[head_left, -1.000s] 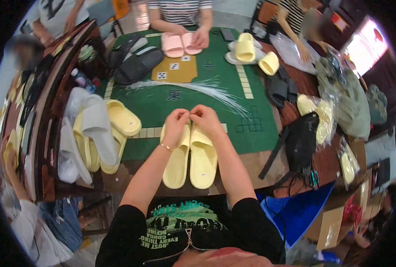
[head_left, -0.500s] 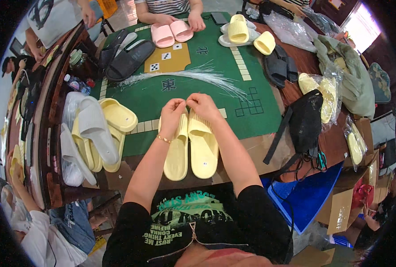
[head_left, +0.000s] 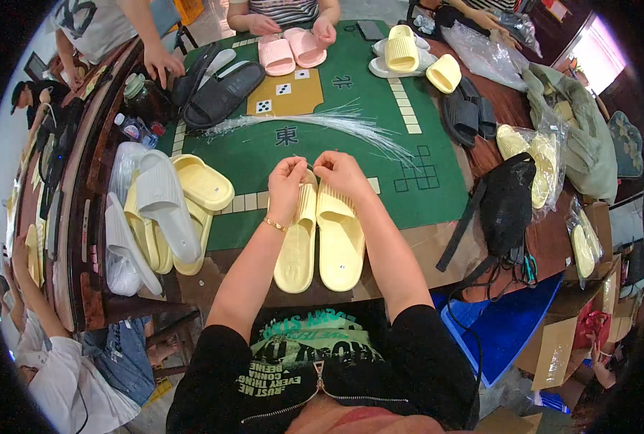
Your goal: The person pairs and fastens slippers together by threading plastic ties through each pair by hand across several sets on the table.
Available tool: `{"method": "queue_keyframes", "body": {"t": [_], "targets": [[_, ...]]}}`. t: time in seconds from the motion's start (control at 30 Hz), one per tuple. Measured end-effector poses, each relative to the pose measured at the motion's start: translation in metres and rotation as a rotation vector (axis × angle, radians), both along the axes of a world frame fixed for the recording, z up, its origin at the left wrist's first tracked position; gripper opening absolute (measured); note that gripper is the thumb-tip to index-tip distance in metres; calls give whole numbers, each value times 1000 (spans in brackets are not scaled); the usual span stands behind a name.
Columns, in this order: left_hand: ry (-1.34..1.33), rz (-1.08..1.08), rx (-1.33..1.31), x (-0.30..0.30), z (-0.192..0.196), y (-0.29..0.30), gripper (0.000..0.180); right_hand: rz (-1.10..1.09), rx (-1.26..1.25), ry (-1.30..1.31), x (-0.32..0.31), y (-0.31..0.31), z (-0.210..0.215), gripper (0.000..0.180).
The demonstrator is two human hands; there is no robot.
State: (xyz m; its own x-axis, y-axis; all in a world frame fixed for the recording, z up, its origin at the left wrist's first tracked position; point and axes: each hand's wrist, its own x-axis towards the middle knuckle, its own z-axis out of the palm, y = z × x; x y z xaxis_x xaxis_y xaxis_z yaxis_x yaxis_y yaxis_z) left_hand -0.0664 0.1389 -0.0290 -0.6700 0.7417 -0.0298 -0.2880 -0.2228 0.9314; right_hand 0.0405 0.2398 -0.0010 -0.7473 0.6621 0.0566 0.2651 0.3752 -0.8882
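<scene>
Slippers (head_left: 342, 264) lie mid-frame, seemingly being joined. Left hand (head_left: 288, 186) and right hand (head_left: 342, 177) pinch, contents unclear; next likely needs steadiness.

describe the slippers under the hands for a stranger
Find the green mat. At its near edge, yellow slippers lie side by side, toes under the left hand and right hand. Unlike the yellow-and-grey stack at left, they're neatly paired.
</scene>
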Motion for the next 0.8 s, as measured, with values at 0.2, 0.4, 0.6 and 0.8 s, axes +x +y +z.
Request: {"method": "queue_keyframes", "body": {"t": [0.2, 0.4, 0.6, 0.8], "targets": [[107, -53, -63, 3, 1, -1, 7, -7, -7, 40, 1, -2, 0, 12], [84, -61, -50, 1, -2, 0, 9, 10, 19, 55, 2, -2, 2, 11], [-7, 24, 15, -6, -6, -4, 8, 14, 30, -8, -1, -4, 2, 12], [-18, 45, 40, -6, -7, -5, 7, 27, 2, 17, -2, -5, 2, 10]]}}
